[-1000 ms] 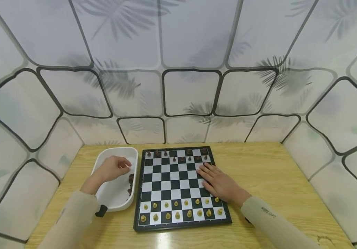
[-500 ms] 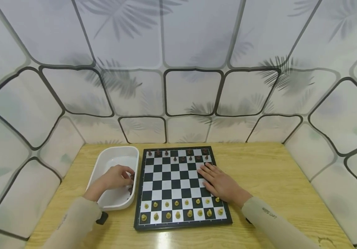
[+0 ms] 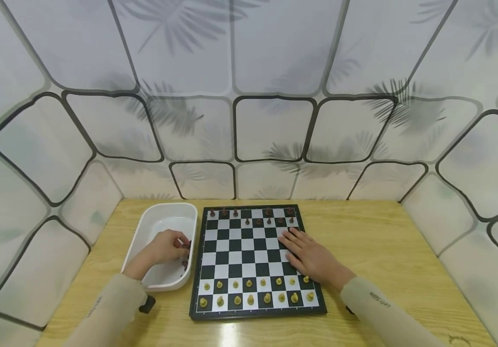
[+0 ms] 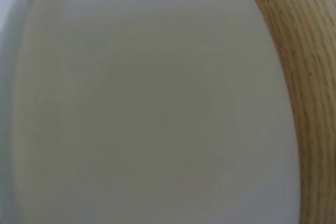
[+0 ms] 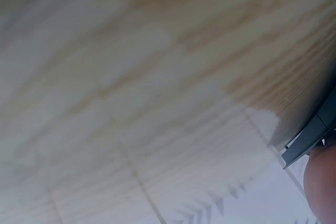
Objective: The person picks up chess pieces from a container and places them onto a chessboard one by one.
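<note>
My left hand [image 3: 167, 246] reaches into a white plastic tub [image 3: 175, 208] left of the chessboard. Its thumb and fingers are bent at a small heap of dark red chess pieces [image 3: 185, 264] along the tub's right wall; I cannot tell whether a piece is pinched. On the right side of the chessboard [image 3: 235, 258] my right hand [image 3: 311, 255] lies flat, fingers spread. Dark red pieces [image 3: 235, 212] stand on the two far rows, with gaps. Yellow pieces [image 3: 250, 300] fill the two near rows. The left wrist view holds only the tub's blurred pale surface [image 4: 157, 103] and wood.
Tub and board stand side by side on a light wooden table [image 3: 361, 226]. A patterned fabric wall [image 3: 275, 130] closes off the back and both sides. In the right wrist view, the board's dark edge [image 5: 307, 137] shows near part of the hand.
My left hand has dropped from above the tub down to the red pieces by its right wall. The right hand stays in place on the board; the head view has shifted slightly.
</note>
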Motion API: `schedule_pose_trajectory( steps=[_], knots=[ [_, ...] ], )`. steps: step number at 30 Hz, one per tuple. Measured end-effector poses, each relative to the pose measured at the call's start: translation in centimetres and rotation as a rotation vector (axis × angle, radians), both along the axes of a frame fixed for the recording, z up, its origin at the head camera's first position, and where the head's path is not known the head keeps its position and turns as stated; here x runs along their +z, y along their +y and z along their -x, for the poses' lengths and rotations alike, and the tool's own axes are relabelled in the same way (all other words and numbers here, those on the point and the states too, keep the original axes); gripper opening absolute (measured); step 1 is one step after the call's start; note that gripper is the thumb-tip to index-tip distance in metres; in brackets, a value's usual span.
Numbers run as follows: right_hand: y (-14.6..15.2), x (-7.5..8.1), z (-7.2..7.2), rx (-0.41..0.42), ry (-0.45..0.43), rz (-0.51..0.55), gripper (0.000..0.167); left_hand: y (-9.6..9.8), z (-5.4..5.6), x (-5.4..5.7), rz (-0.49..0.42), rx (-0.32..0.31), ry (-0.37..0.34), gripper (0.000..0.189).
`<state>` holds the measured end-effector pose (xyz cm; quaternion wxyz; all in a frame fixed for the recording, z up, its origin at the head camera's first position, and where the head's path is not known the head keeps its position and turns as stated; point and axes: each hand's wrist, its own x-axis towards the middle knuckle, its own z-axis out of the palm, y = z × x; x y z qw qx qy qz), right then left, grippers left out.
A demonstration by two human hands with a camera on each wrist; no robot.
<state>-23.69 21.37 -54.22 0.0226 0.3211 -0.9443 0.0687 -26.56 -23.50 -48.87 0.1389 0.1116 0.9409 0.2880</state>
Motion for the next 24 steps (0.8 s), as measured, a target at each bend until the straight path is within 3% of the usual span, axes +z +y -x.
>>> schedule_pose_trajectory(
  steps=[14,24],
  knots=[
    [0.18,-0.31,0.14,0.004,0.017,0.004,0.059,-0.20,-0.15,-0.16,0.006,0.011,-0.023,0.019],
    [-0.02,-0.03,0.04,-0.006,-0.008,-0.004,0.060,-0.72,-0.31,-0.26,-0.019,-0.025,0.001,0.014]
  ],
)
